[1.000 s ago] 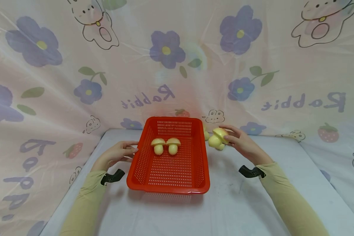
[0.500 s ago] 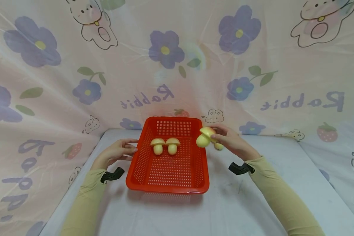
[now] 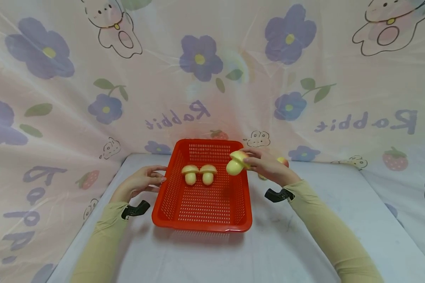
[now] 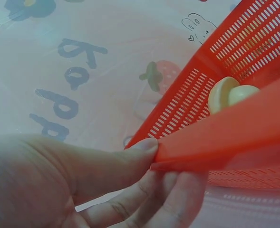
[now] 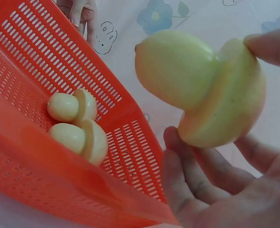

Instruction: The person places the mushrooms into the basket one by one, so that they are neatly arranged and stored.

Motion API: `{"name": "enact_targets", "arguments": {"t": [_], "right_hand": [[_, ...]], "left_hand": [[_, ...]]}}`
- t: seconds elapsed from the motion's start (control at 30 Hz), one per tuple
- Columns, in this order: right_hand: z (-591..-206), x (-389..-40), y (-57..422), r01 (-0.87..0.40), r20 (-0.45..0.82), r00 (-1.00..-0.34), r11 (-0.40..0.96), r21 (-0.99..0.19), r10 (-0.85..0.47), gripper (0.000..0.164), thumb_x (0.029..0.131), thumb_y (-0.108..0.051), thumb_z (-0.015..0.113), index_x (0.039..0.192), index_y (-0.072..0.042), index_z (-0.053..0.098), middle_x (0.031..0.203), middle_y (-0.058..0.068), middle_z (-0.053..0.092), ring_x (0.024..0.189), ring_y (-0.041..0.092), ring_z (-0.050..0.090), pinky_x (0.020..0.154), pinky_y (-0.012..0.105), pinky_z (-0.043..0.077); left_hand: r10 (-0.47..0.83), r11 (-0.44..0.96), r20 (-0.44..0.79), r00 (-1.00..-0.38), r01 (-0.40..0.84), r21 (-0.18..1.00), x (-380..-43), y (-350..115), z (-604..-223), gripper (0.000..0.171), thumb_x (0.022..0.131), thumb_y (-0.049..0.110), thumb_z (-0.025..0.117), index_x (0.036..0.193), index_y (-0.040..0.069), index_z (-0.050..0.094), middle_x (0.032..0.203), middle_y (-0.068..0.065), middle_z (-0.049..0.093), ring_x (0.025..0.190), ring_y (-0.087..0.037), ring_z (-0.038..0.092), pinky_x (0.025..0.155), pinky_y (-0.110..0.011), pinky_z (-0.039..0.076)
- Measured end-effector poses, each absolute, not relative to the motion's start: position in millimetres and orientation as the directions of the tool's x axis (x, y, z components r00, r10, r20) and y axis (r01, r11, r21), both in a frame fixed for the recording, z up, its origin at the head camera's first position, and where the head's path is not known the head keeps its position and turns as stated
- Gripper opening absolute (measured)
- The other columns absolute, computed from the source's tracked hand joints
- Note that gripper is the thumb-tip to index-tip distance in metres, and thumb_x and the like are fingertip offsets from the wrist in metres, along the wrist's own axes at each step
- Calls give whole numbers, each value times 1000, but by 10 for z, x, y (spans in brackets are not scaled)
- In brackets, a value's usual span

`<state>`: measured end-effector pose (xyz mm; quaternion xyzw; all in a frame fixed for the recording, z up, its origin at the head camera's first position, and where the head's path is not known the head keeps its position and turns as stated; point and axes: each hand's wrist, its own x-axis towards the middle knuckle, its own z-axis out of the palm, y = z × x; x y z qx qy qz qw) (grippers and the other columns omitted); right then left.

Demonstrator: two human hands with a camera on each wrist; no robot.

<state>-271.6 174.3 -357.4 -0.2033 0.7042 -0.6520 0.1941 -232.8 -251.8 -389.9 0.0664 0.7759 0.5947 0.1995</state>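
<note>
A red plastic basket (image 3: 205, 228) with slotted walls stands in the middle of the table. Its left rim is pinched by my left hand (image 3: 140, 184); in the left wrist view the thumb lies on top and fingers sit beneath. My right hand (image 3: 270, 167) grips a toy mushroom (image 3: 235, 163) by its cap, stem pointing left and down, above the basket's right side. Inside the basket, two similar mushrooms, one on the left (image 3: 190, 175) and one on the right (image 3: 208, 175), lie side by side, caps toward the back wall.
Beyond my right hand, partly hidden by it, a reddish-yellow rounded thing (image 3: 283, 161) and a pale yellow one (image 3: 262, 177) rest on the white table (image 3: 304, 243). A printed curtain (image 3: 233, 110) hangs along the table's back edge.
My right hand has carried the mushroom leftward, from beside the basket to over its right side. The left hand and the basket have stayed put.
</note>
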Motion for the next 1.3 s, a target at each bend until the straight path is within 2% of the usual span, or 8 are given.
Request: {"name": "enact_targets", "arguments": {"t": [0.3,0.53,0.63,0.8,0.93,1.0,1.13,1.3], "right_hand": [[-3519,-2810,1626,-64,-29,-841,152,-986,-540,51,91,-25,67,135,-7,46,123,16,49,100,27,52,92,44,44],[-3495,-2942,1573,-80,-50,-828,205,-975,-559,50,91,-29,67,134,-12,48,124,15,49,110,31,49,101,52,37],[-3481,-3009,1563,-104,-71,-820,270,-957,-568,53,91,-33,67,136,-14,47,125,14,51,113,34,48,100,51,39],[-3415,-3107,1517,-123,-91,-778,293,-948,-622,53,93,-25,65,139,-8,45,121,16,54,110,40,48,99,53,38],[-3384,-3158,1474,-126,-128,-760,337,-933,-637,53,92,-25,66,138,-8,46,122,15,55,108,33,54,101,54,38],[-3384,-3182,1457,-120,-162,-754,377,-919,-636,53,92,-27,66,138,-10,47,124,14,53,108,30,54,100,51,39],[-3389,-3223,1427,-128,-213,-742,446,-886,-636,49,92,-27,67,135,-14,49,128,12,50,109,28,53,98,45,43],[-3409,-3259,1400,-155,-246,-724,499,-852,-645,49,90,-28,68,135,-16,51,127,10,50,110,27,52,98,46,43]], "left_hand": [[324,297,-238,-916,-140,945,-2323,-2511,-3901,57,94,8,60,144,0,34,107,-17,61,89,-26,66,77,-42,56],[319,304,-241,-917,-142,942,-2327,-2504,-3914,57,94,9,61,144,0,34,108,-17,61,91,-27,65,78,-42,56],[324,303,-238,-916,-138,943,-2330,-2505,-3920,58,94,9,61,144,1,34,108,-17,61,90,-27,65,77,-42,56],[321,304,-236,-917,-137,943,-2325,-2499,-3910,57,94,8,61,144,1,35,107,-17,62,90,-26,65,77,-42,56],[322,307,-237,-917,-136,942,-2331,-2502,-3898,56,94,8,61,144,0,35,107,-17,61,90,-26,65,77,-42,56],[325,310,-237,-915,-133,941,-2333,-2505,-3891,56,95,8,60,144,0,34,108,-18,61,90,-26,65,78,-42,56],[313,308,-242,-918,-143,940,-2331,-2503,-3881,56,95,7,59,144,1,34,108,-17,61,91,-27,65,77,-42,56],[316,308,-244,-917,-144,940,-2327,-2500,-3877,56,95,7,59,144,0,34,108,-18,61,92,-28,64,78,-42,55]]}}
